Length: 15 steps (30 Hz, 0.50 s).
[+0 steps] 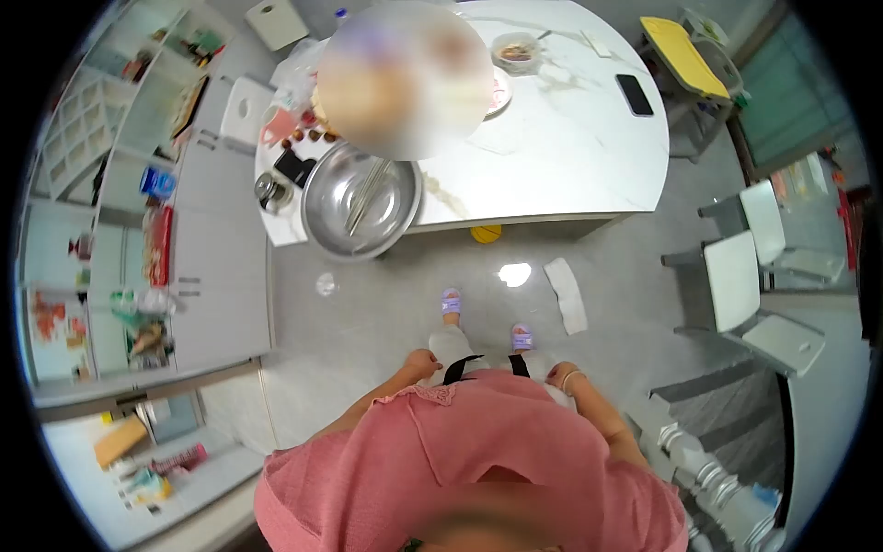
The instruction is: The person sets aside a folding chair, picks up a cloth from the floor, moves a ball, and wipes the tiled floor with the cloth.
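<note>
My left hand [423,362] hangs low beside my left thigh, near the light trousers [449,346]. Its fingers look curled downward, but they are too small and foreshortened to show whether it is open or closed. Close to my right thigh is my right hand [561,375], with a bracelet [572,373] at the wrist; its fingers are mostly hidden. No object shows in either hand. Ahead, a large steel bowl [322,204] overhangs the table's near edge, with a bundle of long, thin rods [370,196] lying in it. Both hands are well away from the bowl.
On the white marble-patterned table [552,156] are a phone [635,95], a food container [517,53], a glass jar [270,191] and a pink cup [278,125]. A blurred patch covers the far side. Chairs [733,281] stand right; a white cloth-like strip [566,294] lies on the floor.
</note>
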{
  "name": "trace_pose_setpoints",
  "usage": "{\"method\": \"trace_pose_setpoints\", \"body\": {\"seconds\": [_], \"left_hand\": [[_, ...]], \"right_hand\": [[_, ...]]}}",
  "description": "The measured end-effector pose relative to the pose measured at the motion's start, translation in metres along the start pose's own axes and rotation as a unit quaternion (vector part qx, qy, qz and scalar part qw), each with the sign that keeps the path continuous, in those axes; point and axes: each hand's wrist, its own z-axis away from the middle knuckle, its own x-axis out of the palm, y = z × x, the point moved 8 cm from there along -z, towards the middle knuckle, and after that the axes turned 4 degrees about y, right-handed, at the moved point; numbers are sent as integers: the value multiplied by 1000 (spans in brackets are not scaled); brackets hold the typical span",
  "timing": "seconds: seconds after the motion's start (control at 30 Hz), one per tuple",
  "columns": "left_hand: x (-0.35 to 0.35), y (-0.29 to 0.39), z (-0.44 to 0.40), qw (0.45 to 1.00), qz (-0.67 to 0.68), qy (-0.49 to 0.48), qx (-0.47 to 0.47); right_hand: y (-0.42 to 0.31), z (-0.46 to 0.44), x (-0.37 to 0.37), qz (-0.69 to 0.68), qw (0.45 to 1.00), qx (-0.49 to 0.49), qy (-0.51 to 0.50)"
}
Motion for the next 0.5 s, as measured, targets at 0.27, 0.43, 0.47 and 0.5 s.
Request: {"method": "trace_pose_setpoints", "body": {"seconds": [0.27, 0.43, 0.47, 0.5], "left_hand": [[-80, -14, -41, 958, -124, 16, 258], [-108, 20, -13, 950, -115, -100, 272], [-96, 12, -8, 924, -166, -175, 295], [-83, 6, -3, 891, -216, -248, 313]], "right_hand": [[-75, 36, 76, -113, 987, 89, 78], [-99, 88, 92, -194, 975, 77, 80], [-108, 100, 98, -189, 981, 39, 18], [-116, 116, 109, -213, 977, 14, -25]]}}
